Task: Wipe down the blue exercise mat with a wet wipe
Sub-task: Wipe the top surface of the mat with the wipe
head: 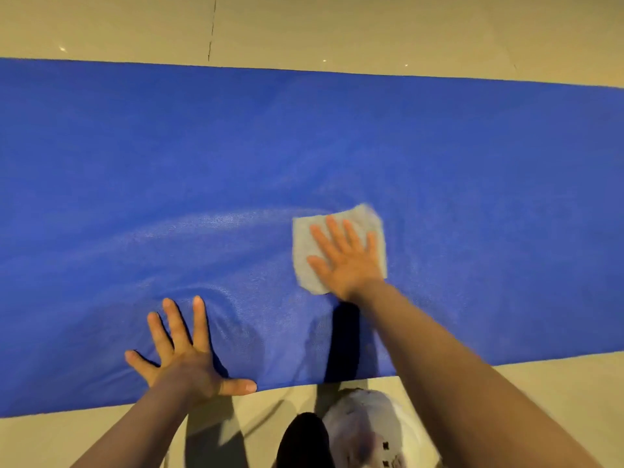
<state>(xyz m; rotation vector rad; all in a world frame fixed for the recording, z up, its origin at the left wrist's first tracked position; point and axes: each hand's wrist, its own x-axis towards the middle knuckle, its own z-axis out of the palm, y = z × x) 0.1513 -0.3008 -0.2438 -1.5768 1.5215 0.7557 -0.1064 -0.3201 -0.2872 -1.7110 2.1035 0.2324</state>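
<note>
No text, label, brand, number or sign can be read. Small dark marks are seen on the white packet (368, 430) on the floor just off the near edge of the blue mat (236, 157), but they are too blurred to be made out as letters.

Under me is a beige tiled floor (337, 32), warmly lit; a dark tile joint (212, 28) crosses its far part.
</note>
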